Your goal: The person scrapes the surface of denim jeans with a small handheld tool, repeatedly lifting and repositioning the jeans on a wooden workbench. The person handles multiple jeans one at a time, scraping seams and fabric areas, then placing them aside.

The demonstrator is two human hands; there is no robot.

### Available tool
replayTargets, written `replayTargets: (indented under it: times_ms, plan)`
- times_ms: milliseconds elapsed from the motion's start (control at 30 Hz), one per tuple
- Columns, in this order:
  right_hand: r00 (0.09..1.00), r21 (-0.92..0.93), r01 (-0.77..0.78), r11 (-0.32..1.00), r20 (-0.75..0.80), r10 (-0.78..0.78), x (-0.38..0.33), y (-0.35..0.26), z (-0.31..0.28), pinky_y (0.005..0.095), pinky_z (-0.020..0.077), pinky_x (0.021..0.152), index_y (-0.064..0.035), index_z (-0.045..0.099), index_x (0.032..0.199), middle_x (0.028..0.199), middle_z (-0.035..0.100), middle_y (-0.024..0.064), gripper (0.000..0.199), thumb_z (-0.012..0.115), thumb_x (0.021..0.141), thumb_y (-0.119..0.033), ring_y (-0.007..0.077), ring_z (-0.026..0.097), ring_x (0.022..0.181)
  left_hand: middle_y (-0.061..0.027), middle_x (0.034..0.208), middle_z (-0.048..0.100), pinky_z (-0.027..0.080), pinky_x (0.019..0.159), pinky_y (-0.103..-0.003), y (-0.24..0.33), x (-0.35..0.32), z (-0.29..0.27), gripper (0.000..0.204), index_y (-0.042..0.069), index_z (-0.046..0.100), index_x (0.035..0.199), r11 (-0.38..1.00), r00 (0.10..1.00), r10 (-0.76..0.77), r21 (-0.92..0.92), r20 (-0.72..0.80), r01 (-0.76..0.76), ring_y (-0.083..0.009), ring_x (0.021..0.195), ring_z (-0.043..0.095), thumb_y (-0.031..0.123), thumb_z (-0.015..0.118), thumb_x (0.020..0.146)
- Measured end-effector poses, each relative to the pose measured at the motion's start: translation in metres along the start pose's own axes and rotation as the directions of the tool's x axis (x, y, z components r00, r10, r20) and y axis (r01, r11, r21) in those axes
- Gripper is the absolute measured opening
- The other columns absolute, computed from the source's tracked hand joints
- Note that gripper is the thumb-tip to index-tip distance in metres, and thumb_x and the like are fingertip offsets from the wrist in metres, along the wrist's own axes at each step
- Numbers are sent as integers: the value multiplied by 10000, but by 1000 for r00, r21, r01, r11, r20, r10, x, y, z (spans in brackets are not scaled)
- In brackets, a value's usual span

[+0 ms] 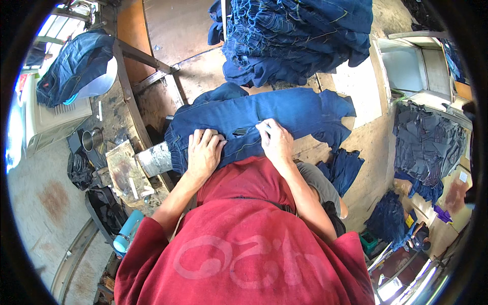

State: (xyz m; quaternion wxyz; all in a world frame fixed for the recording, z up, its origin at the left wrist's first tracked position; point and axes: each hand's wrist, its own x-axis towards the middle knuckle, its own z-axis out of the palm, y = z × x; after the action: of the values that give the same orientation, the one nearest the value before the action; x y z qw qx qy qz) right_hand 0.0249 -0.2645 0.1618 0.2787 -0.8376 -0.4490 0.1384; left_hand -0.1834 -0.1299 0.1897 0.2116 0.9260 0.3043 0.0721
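A pair of blue jeans [223, 114] lies stretched crosswise in front of me, drawn over a whitish rounded form [156, 159] that sticks out at the left. A small dark hole shows in the denim between my hands. My left hand [204, 152] grips the near edge of the jeans left of the hole, its fingers curled on the cloth. Just right of the hole, my right hand [277, 141] rests closed on the denim, fingertips pinched together. A small pale bit shows at those fingertips; what it is, I cannot make out.
A tall pile of blue jeans [297, 40] stands beyond the form. Dark grey garments [429, 142] are stacked at the right. To the left are a metal mug [92, 139], a teal bottle [129, 230] and jeans [76, 66] draped over a white tub.
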Motion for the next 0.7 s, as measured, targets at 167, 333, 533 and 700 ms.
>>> replayTargets:
  times_ms: [167,333,533,700]
  plan:
    - [986,402,-137,906,141,86,-6,0,-21,376,539,689,5,703,1028,867,700,147,212,710,1074,-201,263,665,701,-153,1081,777,599,759,-407,43,20,2,432,-12,725,1274,734,898,-290,-526,331,431,-306,795,735,216,851,929]
    - [981,440,-172,881,157,113,-9,-1,-26,355,535,696,20,703,1048,798,692,148,228,732,1066,-206,197,617,698,-48,868,718,452,538,-272,52,31,7,356,-29,710,1260,166,738,-257,-724,624,670,-95,583,554,215,767,1007]
    - [977,480,-156,864,206,62,-15,1,-31,441,586,762,26,742,1081,955,782,237,310,751,1042,-282,427,772,896,28,685,610,342,445,-258,69,2,16,166,23,714,1088,-50,655,-407,-732,636,680,-53,455,441,179,669,1057]
    - [971,409,-153,899,233,60,-14,0,-36,457,589,760,13,748,1079,948,783,238,331,758,1033,-315,422,773,898,-12,812,637,371,442,-261,82,-11,9,145,28,663,1097,-135,622,-482,-754,617,643,-53,468,417,158,603,1075]
